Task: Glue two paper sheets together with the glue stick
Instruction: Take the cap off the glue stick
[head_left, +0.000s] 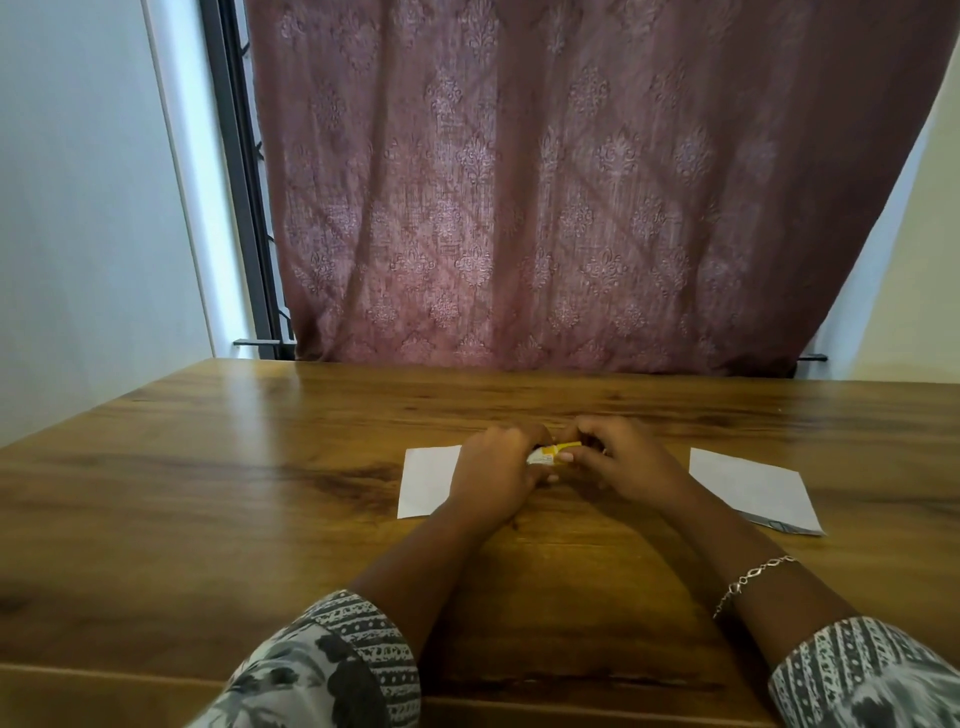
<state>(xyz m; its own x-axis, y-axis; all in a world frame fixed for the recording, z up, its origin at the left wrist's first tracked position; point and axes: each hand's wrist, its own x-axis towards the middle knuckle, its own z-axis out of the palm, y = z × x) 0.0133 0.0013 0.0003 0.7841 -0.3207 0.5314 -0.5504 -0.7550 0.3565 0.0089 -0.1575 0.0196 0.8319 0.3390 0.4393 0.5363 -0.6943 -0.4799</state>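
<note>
table (260, 467): glossy wood grain | paper sheets (423, 480), (748, 488): matt white | curtain (571, 182): woven patterned cloth | bracelet (753, 577): shiny metal chain

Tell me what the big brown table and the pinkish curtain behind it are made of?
The big brown table looks like wood or a wood-look laminate: grain streaks and dark knots run across it, and its smooth top shines with glare. The pinkish curtain looks like woven cloth: it hangs in soft folds, lets light glow through, and carries a repeated leafy pattern. I cannot tell which kind of cloth.
</note>
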